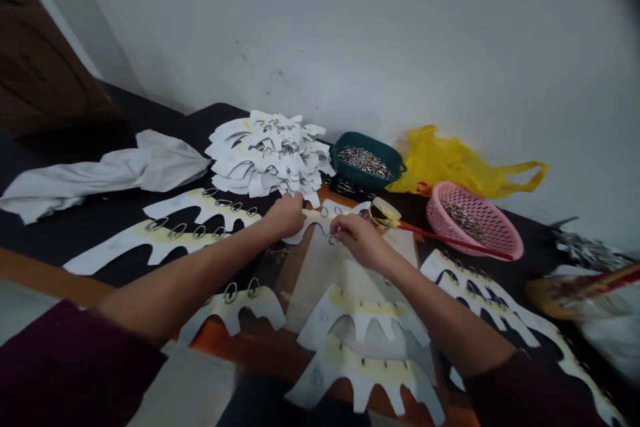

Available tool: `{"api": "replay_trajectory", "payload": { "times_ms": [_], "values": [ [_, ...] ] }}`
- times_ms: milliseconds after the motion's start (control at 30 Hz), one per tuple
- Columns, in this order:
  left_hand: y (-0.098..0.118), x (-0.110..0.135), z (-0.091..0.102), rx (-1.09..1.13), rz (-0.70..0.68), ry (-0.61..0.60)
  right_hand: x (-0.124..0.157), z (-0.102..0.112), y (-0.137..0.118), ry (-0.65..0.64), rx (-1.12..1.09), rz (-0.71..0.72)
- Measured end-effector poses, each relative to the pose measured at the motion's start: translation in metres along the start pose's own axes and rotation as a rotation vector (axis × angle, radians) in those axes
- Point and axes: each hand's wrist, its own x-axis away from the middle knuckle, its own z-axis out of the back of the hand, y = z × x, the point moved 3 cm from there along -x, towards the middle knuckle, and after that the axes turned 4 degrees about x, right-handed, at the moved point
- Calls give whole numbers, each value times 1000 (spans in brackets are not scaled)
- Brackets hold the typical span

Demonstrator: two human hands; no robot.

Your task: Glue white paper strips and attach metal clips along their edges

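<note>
In the middle of the work surface lies a white scalloped cut-out piece point(315, 215) with metal rings along it. My left hand point(287, 215) grips its left end, fingers closed. Just to the right, my right hand point(361, 240) has its fingertips pinched on a small metal ring point(333, 239) at the piece's lower edge. Nearer to me lie two more cut-out pieces point(367, 363) with yellowish smears and slots along the top. Pieces with rings standing in them point(175, 237) lie left of my left forearm, and another point(235, 307) is below it.
A pile of white cut-outs point(270, 153) stands at the back. Beside it are a green basket point(367, 180) of metal rings, a yellow plastic bag point(445, 163) and a pink basket point(493, 220). A red-handled brush point(450, 240) rests by a small cup point(386, 209). White cloth point(120, 170) lies left.
</note>
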Motion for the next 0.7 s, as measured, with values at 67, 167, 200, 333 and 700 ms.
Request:
{"api": "replay_trajectory", "payload": {
  "times_ms": [67,167,200,333,700],
  "values": [
    [4,7,-2,-13,37,23,-2,0,1,-20,-23,-14],
    [10,13,-4,-12,51,35,2,-1,6,-64,-75,-31],
    [12,13,-5,-9,59,36,3,-2,7,-75,-92,-37],
    [17,11,-7,5,145,66,7,-4,12,-88,-175,-65],
    [26,-4,-6,188,126,20,23,3,12,-81,-205,-83]
  ]
}}
